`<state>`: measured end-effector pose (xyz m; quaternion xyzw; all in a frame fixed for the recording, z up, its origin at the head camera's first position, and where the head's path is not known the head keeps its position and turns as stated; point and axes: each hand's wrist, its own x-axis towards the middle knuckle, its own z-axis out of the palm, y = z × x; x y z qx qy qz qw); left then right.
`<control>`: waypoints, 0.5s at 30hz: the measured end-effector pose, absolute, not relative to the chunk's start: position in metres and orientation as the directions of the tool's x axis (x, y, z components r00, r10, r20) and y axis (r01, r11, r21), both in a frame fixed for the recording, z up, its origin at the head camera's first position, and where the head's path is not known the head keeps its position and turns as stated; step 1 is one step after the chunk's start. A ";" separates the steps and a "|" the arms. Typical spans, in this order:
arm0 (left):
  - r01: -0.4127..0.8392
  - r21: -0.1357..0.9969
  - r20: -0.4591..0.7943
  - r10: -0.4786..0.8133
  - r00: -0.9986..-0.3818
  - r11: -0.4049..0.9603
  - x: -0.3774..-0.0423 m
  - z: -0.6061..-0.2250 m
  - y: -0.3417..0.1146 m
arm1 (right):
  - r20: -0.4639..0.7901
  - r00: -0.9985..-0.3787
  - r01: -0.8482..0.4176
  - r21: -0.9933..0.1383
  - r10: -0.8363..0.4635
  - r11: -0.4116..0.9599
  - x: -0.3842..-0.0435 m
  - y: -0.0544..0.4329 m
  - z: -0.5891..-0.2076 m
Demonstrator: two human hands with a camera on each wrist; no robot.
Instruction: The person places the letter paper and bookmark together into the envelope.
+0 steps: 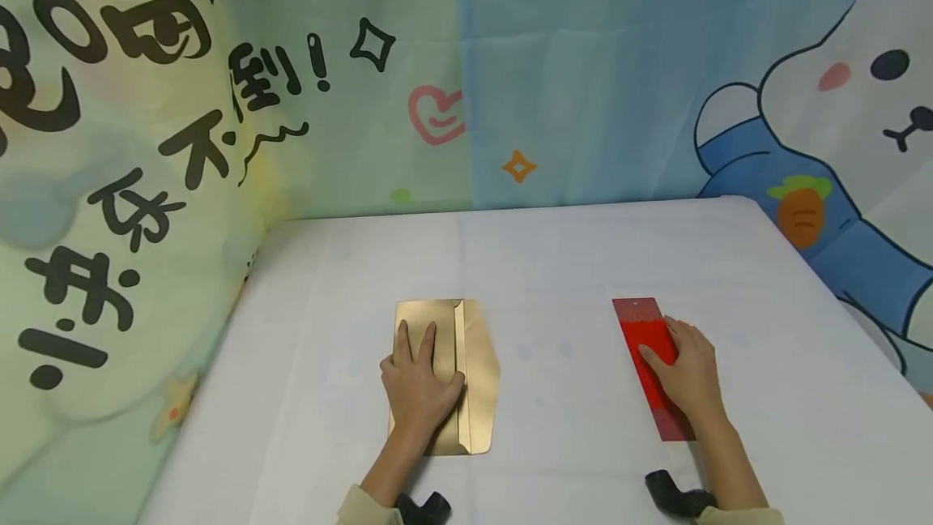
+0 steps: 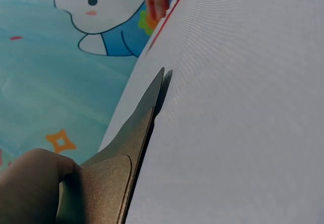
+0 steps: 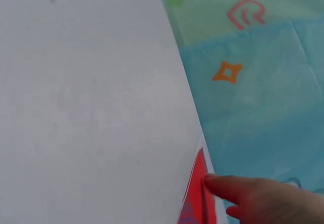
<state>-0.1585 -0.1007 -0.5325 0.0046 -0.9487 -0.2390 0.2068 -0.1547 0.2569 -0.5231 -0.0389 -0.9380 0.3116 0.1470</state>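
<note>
A gold envelope (image 1: 477, 395) lies on the white table, its flap spread out to the right. My left hand (image 1: 419, 391) rests on it, with two fingers stretched up its face and the thumb near the flap's fold. In the left wrist view, the thumb (image 2: 35, 183) is beside the gold paper (image 2: 109, 183). Farther right is a long red card (image 1: 641, 359) with darker bands at both ends, slightly slanted. My right hand (image 1: 685, 367) holds it, thumb on its face and fingers at its right edge. One digit touches the red card (image 3: 196, 183) in the right wrist view.
A white cloth covers the table (image 1: 554, 266). Behind it and to the left hang printed curtains (image 1: 583, 87) with a cartoon bear and large lettering. Black wrist-worn pieces (image 1: 678, 497) sit by both wrists.
</note>
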 end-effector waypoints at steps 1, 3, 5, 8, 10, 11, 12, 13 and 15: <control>0.086 0.454 0.387 -0.109 -0.915 0.887 -0.158 -0.532 -0.101 | 0.228 -0.955 0.016 -0.597 0.188 0.802 -0.153 0.262 -0.526; 0.079 0.449 0.377 -0.108 -0.920 0.890 -0.158 -0.532 -0.102 | 0.224 -0.953 0.025 -0.618 0.206 0.786 -0.151 0.268 -0.533; 0.077 0.447 0.370 -0.107 -0.923 0.891 -0.157 -0.530 -0.102 | 0.242 -0.944 0.018 -0.639 0.223 0.769 -0.151 0.269 -0.536; 0.075 0.447 0.360 -0.102 -0.927 0.892 -0.157 -0.529 -0.101 | 0.276 -0.923 0.015 -0.671 0.268 0.742 -0.152 0.268 -0.538; 0.073 0.448 0.356 -0.102 -0.929 0.891 -0.157 -0.529 -0.101 | 0.275 -0.914 0.020 -0.705 0.298 0.709 -0.152 0.266 -0.537; 0.073 0.449 0.355 -0.103 -0.929 0.891 -0.157 -0.530 -0.101 | 0.262 -0.912 0.029 -0.725 0.315 0.688 -0.152 0.265 -0.536; 0.072 0.448 0.355 -0.104 -0.929 0.891 -0.157 -0.530 -0.100 | 0.246 -0.911 0.041 -0.745 0.332 0.665 -0.153 0.265 -0.536; 0.072 0.448 0.356 -0.104 -0.929 0.891 -0.157 -0.530 -0.100 | 0.227 -0.908 0.059 -0.763 0.352 0.644 -0.153 0.264 -0.535; 0.072 0.450 0.357 -0.105 -0.928 0.890 -0.157 -0.529 -0.100 | 0.187 -0.904 0.095 -0.788 0.383 0.608 -0.153 0.264 -0.534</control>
